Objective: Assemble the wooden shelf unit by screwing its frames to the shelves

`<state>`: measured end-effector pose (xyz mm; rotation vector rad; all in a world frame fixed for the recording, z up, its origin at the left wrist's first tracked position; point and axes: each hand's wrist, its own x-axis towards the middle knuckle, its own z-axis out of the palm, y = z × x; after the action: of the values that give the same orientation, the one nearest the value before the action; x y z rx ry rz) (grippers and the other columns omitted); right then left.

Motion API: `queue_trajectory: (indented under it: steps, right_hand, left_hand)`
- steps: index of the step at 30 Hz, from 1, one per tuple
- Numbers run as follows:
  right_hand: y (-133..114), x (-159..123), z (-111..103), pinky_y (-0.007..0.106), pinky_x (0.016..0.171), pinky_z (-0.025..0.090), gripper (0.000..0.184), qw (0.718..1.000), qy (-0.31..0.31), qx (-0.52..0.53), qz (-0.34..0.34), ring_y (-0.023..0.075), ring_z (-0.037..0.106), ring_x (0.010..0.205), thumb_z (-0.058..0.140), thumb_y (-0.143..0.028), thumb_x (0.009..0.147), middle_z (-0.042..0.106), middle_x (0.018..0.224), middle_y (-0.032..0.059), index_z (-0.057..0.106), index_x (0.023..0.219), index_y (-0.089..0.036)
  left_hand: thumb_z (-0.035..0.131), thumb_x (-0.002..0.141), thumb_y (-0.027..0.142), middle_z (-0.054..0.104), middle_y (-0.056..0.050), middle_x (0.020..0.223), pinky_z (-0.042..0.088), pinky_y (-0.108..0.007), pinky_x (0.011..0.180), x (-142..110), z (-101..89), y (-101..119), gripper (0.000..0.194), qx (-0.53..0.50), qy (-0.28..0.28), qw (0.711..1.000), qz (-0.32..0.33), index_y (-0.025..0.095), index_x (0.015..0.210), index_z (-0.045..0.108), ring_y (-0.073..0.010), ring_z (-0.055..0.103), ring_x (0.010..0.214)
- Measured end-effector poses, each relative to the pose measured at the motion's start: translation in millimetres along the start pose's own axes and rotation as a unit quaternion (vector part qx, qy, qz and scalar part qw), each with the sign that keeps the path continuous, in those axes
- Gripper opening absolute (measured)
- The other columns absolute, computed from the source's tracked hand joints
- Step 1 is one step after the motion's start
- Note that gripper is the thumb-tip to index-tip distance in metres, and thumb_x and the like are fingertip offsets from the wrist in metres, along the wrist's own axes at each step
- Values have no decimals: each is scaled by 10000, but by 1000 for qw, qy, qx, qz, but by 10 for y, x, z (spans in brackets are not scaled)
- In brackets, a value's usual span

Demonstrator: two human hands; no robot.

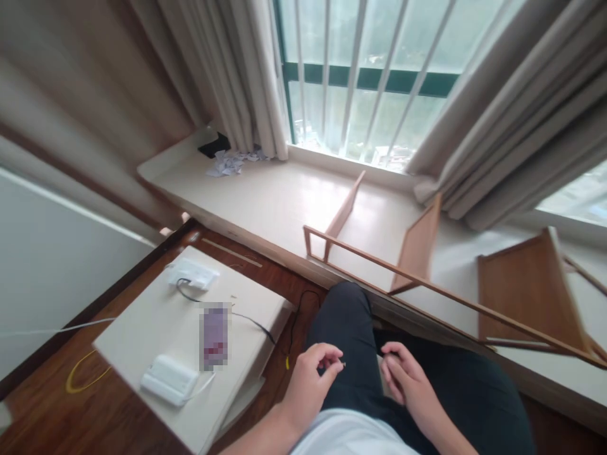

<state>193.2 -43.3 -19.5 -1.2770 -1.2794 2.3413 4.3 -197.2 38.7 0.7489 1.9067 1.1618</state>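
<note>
My left hand (310, 379) hovers above my dark-trousered knee (344, 309), thumb and fingertips pinched on a tiny pale part (343, 364), perhaps a screw. My right hand (403, 376) is close beside it, fingers curled inward; whether it holds anything is hidden. In front of my knees a partly built wooden shelf frame (427, 294) lies tilted against the window ledge (275, 202), with upright panels and a long thin rail.
A flat white box (156, 328) lies on the wooden floor at left, bearing a white power strip, a black cable, a phone and a white adapter. Crumpled paper (227, 163) and a dark object sit at the ledge's far corner. Curtains flank the barred window.
</note>
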Motion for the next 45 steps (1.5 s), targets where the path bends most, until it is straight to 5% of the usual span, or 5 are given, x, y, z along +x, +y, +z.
queue_trajectory:
  steps: [8, 17, 26, 32, 45]
  right_hand:
    - [-133, -488, -262, 210, 422, 146, 503, 997, -32, 27, -68, 48, 213, 451, 623, -688, 880, 354, 572, -81, 559, 889, -190]
    - [-43, -949, -1342, 214, 471, 186, 373, 981, 99, 65, -152, 53, 288, 498, 595, -543, 949, 421, 649, -55, 599, 887, -175]
    - [-203, -500, -2433, 200, 457, 219, 263, 912, 330, 153, -188, 61, 379, 526, 707, -401, 816, 538, 673, -18, 615, 759, -161]
    - [-512, 161, -2335, 202, 405, 118, 148, 809, 234, 530, -96, 49, 186, 393, 552, -336, 863, 372, 524, -94, 486, 823, -210]
    - [-209, 931, -2237, 187, 389, 93, 121, 745, 348, 562, -86, 54, 191, 366, 454, -253, 845, 360, 489, -110, 349, 788, -234]
  left_hand:
    - [671, 868, 155, 733, 25, 896, 515, -301, 860, 438, 838, 489, 270, 98, -199, 965, 140, 282, 1105, 699, -160, 679, 851]
    - [710, 877, 195, 727, 5, 943, 529, -335, 879, 776, 2132, 1076, 312, 205, -348, 870, 283, 287, 1174, 682, -187, 655, 905]
    - [626, 937, 253, 690, -90, 1157, 477, -446, 1034, 1731, 3337, 809, 211, 354, -182, 871, 287, 205, 1140, 659, -268, 614, 1149]
    - [621, 939, 244, 656, -119, 1251, 456, -417, 1014, 2088, 3653, 686, 369, 464, -195, 821, 268, 201, 1305, 600, -280, 582, 1202]
    - [575, 967, 250, 644, -128, 1249, 438, -382, 933, 2399, 3776, 564, 246, 514, -236, 774, 283, 199, 1192, 661, -289, 562, 1180]
